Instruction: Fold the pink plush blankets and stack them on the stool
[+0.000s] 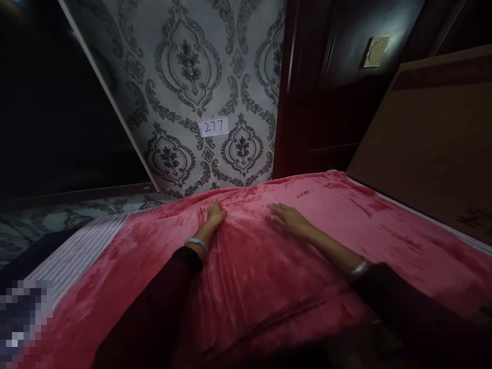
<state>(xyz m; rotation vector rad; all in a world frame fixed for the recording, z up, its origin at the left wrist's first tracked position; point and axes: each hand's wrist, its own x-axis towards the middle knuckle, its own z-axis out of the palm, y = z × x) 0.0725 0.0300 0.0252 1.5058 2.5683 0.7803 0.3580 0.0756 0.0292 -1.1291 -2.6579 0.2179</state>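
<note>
A red plush blanket [261,277] is spread over the bed in front of me. My left hand [217,212] is at its far part, fingers curled and closed on the cloth. Long creases run from that hand back toward my body. To the right, my right hand [290,220] lies on the blanket with its fingers stretched out and holds nothing. Each wrist has a silvery bangle, below dark sleeves.
Striped cloth [82,256] shows past the blanket's left edge. Patterned wallpaper with a paper label [213,127] reading 277 rises behind. A large dark screen [61,113] stands left. At right are a brown headboard-like panel [430,128] and a wall switch [376,51].
</note>
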